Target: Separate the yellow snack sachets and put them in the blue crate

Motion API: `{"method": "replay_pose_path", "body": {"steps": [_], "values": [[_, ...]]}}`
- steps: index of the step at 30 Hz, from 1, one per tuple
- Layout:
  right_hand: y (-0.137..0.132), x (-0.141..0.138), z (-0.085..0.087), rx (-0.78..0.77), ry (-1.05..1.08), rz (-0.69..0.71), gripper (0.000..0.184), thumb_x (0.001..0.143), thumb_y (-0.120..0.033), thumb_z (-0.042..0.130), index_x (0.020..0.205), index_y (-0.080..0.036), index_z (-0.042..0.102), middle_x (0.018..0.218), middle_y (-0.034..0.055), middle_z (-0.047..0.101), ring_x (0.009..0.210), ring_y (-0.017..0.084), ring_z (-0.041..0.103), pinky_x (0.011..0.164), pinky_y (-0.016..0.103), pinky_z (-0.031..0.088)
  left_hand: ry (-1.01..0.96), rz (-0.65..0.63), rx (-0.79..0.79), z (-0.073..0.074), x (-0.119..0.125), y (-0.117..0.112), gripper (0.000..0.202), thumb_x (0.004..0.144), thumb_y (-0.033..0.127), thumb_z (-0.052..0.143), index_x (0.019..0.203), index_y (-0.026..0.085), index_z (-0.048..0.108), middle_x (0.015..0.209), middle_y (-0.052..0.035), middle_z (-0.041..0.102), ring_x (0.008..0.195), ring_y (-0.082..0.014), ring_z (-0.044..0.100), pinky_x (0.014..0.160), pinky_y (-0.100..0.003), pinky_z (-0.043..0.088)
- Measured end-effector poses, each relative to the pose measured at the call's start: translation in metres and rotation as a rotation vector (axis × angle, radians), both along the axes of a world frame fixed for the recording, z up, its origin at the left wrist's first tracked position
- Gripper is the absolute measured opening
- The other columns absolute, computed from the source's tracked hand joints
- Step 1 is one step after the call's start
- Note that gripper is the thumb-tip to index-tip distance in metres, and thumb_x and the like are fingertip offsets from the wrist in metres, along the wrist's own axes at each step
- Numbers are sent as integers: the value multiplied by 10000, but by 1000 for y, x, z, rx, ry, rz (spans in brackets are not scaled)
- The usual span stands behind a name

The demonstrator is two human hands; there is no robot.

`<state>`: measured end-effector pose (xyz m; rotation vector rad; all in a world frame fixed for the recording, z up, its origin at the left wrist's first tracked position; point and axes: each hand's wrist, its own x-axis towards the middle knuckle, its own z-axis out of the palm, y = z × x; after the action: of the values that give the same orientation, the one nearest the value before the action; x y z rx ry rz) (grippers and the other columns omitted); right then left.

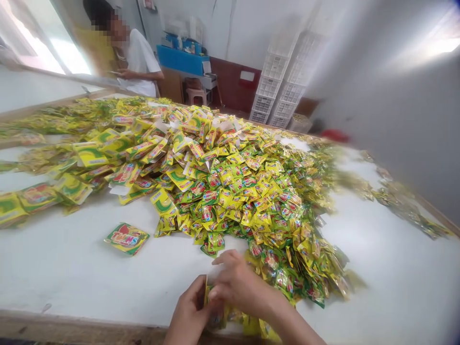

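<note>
1. White-topped table (72, 273) with a wooden edge spans a pale-walled room; slatted plastic crates (269, 91) rise in stacks at upper right of centre, and a co-worker (142, 62) in a white top is seen at upper left.
2. At bottom centre, the left hand (189, 309) curls around what appears to be a small box (207, 293), mostly hidden by the fingers. The right hand (237, 282), blurred, bends over it; whether it grips anything, one cannot tell.
3. Likely thin card, the small box should feel light and fairly stiff, easily dented by a hard pinch; its narrow sides look the safest hold.
4. Glossy, crinkled packets (251, 206) in yellow and green mound from centre to lower right, probably light and slippery, best taken by their flat edges.
5. Printed boxes (140, 148), square-cornered, some showing white flaps, pile left of centre; a lone box (127, 238) lies flat below them.
</note>
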<state>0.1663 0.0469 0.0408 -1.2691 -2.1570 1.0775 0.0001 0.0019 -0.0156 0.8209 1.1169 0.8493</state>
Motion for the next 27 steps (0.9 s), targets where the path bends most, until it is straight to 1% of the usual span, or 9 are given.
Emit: {"method": "replay_pose_path", "body": {"steps": [3,6,8,10,13,15,17,22,27], "values": [[-10,3,-10,-146,171,-263,157,879,-290,618,798,-207,724,999,50,664,978,185,595,857,310,467,-65,44,-63,11,1,-1,281,660,342,797,852,199,650,793,11,688,798,-199,623,695,-254,499],[-18,4,-20,-516,351,-556,211,819,-379,650,862,-172,658,647,-9,606,530,127,561,501,238,453,-135,86,-169,26,-1,-1,369,775,438,685,1070,217,682,1076,-37,724,1039,-249,623,941,-349,487],[-25,2,-25,-767,447,-566,303,733,-440,714,841,-167,638,549,-49,544,401,101,486,391,212,392,-179,78,-244,32,-6,-1,380,836,476,597,1100,220,697,1155,-46,711,1132,-263,593,1018,-392,452],[-30,-3,-28,-870,474,-511,346,662,-445,769,829,-163,660,526,-57,533,382,93,478,371,200,385,-165,-8,-273,34,-14,2,384,817,457,624,1104,217,709,1169,-55,712,1183,-284,573,1041,-425,440],[-33,-9,-25,-718,431,-460,327,689,-429,767,896,-178,732,581,-30,577,432,87,500,401,187,396,-30,-133,-230,29,-28,12,426,724,413,723,1096,205,716,1130,-68,732,1159,-319,599,1037,-468,444],[-32,-10,-22,-525,410,-442,287,760,-440,720,924,-209,769,691,5,627,510,91,537,449,186,416,69,-106,-178,22,-35,18,424,697,441,740,1043,196,736,1063,-73,757,1087,-327,645,1008,-481,472],[-31,-10,-20,-437,410,-435,301,814,-476,666,904,-217,790,686,16,624,507,87,528,450,186,411,169,-78,-110,13,-40,20,402,682,477,747,977,203,765,1024,-72,772,1052,-323,667,995,-461,494],[-31,-13,-26,-504,428,-495,386,715,-524,746,874,-176,795,657,23,624,445,79,509,402,186,385,312,-100,34,-3,-43,15,369,714,505,717,992,269,771,1097,-23,757,1099,-278,656,991,-361,515],[-31,-19,-31,-613,488,-577,413,671,-526,777,792,-132,753,547,3,604,407,83,508,374,170,386,317,-134,150,0,-39,15,318,783,457,676,1035,279,751,1105,-1,752,1024,-224,688,925,-279,552]]}}
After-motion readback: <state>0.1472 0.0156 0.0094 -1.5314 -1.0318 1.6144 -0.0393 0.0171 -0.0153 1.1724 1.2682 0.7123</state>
